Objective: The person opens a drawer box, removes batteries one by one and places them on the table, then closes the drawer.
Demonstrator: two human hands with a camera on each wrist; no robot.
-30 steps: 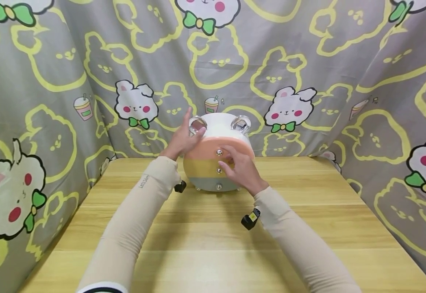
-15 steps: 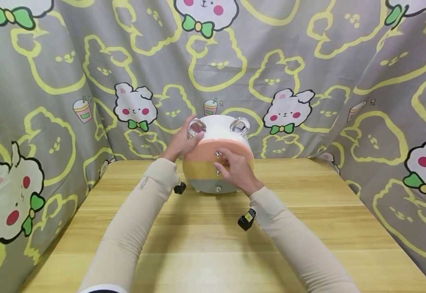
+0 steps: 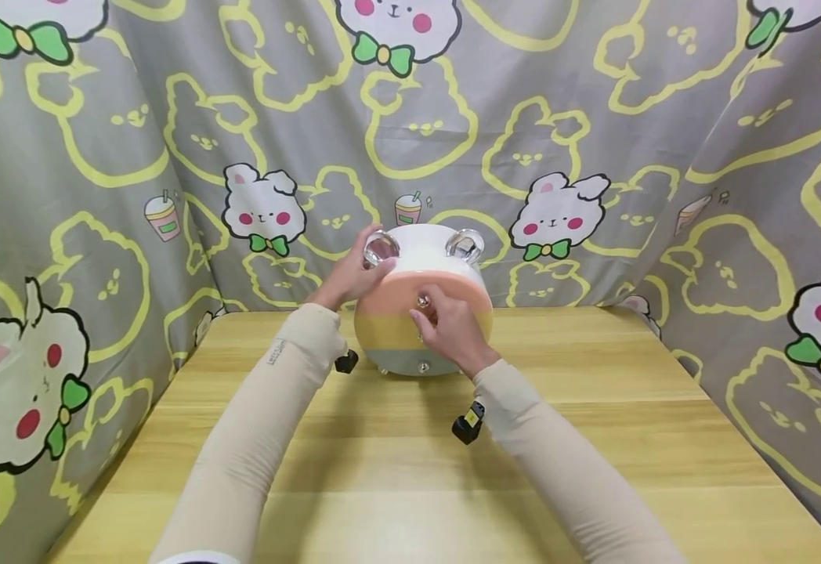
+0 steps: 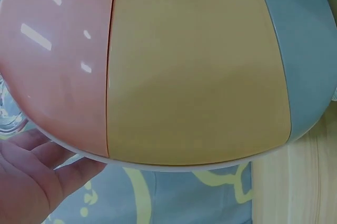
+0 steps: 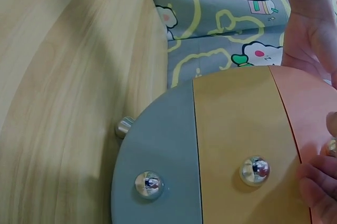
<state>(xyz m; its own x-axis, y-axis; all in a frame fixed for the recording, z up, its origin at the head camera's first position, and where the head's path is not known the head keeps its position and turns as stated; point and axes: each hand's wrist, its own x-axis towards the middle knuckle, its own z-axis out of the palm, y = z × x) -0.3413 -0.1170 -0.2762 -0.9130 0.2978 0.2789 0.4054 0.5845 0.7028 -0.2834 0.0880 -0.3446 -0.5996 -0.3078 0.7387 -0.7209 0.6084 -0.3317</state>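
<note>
A small rounded drawer cabinet [image 3: 382, 321] stands on the table, with a white body and clear ear-like loops on top. Its front has a pink top drawer [image 4: 58, 66], a yellow middle drawer [image 4: 195, 71] and a blue-grey bottom drawer [image 5: 158, 150], all flush. My left hand [image 3: 350, 270] grips the upper left side beside the left ear [image 3: 381, 247], thumb near the front rim and fingers partly hidden behind. At the pink drawer, my right hand [image 3: 456, 327] pinches the shiny top knob [image 3: 423, 301] between thumb and fingers. Below it, the middle knob [image 5: 255, 171] is untouched.
The wooden table [image 3: 396, 470] extends toward me and to both sides of the cabinet. A grey patterned curtain [image 3: 424, 117] hangs close behind and along both sides. Short metallic feet [image 5: 124, 127] lift the cabinet off the tabletop.
My right hand has moved slightly left, its fingers closing from around the top knob onto it. The left hand's raised fingers have folded down behind the left ear. The cabinet stays in place.
</note>
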